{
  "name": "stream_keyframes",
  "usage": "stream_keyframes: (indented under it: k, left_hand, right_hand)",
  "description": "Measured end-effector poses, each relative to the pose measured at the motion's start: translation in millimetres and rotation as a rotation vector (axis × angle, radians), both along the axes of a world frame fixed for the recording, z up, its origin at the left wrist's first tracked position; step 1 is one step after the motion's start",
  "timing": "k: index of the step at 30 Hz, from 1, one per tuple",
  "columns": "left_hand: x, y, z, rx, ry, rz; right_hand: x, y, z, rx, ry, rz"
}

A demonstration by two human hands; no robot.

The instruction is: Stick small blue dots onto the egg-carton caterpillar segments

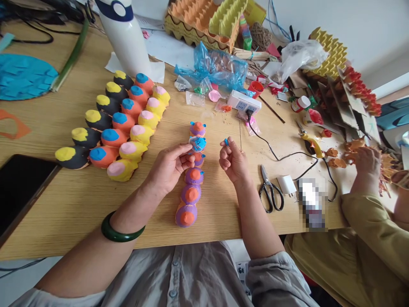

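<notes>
Between the thumb and forefinger of my left hand (171, 164) is a lump of blue modelling clay (199, 144), with what looks like clear wrapping at its edge. It covers part of a strip of egg-carton cups (192, 195), painted purple with orange clay on their tops. Small blue bits stick out from the sides of the farther cups; the nearest two show none. My right hand (234, 160) is closed to the right of the strip, pinching a small piece of blue clay (226, 142) at its fingertips. A dark green bangle circles my left wrist.
Rows of black, orange and yellow cups (110, 135) stand left, near a white bottle (126, 42). Scissors (270, 192), a charger (286, 185) and a corded power strip (243, 102) lie right. A co-worker's hand (367, 164) works at far right. Egg trays (191, 19) are stacked behind.
</notes>
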State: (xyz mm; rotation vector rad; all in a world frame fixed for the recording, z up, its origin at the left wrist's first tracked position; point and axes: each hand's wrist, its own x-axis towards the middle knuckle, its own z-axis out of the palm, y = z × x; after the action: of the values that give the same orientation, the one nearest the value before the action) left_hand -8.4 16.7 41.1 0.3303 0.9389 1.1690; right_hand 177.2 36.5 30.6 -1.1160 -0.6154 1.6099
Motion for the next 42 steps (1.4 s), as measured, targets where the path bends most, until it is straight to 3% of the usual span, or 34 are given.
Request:
stream_keyframes:
  k: [13,23,42]
  left_hand:
    - [0.1,0.3,-0.8,0.015,-0.001,-0.015]
    - [0.5,0.6,1.4,0.002,-0.004,-0.004]
    - [0.3,-0.6,1.5,0.008,0.018,-0.019]
  right_hand:
    - [1.0,-1.8,-3.8,0.11,0.084,0.059]
    - [-0.4,-1.6,-4.5,0.119,0.06,0.054]
    - [2.9,0.9,-2.1,0.019,0.109,0.084]
